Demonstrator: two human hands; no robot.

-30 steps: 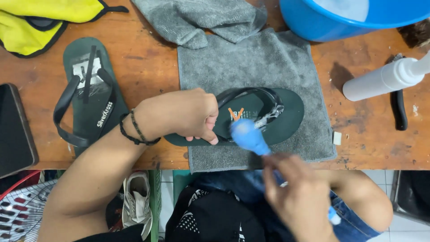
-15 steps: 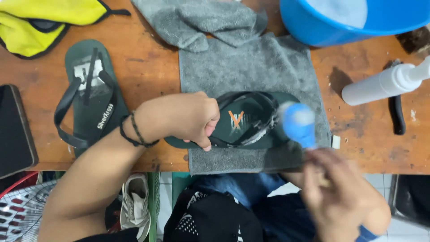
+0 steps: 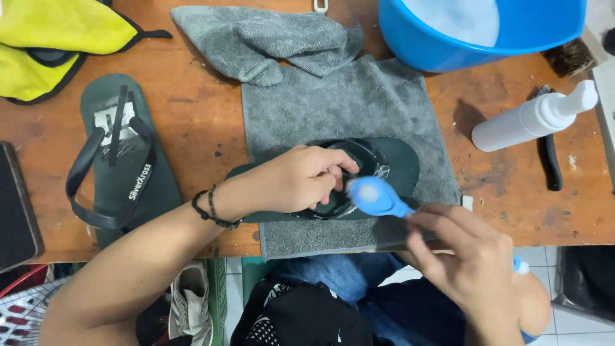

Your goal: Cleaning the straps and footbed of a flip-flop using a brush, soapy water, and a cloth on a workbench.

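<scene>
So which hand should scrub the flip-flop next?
Probably the right hand: it holds the blue brush, whose head sits at the dark green flip-flop. The left hand is pressing that flip-flop down on the grey towel.

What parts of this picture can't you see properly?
Head view, the only one:
- Middle of the dark green sandal: hidden under the left hand.
- Bristles of the blue brush: face down, out of sight.
- Blue basin: cut off by the top edge.
- Dark flat thing: cut by the left edge, unclear what it is.
- Right hand: motion-blurred.
</scene>
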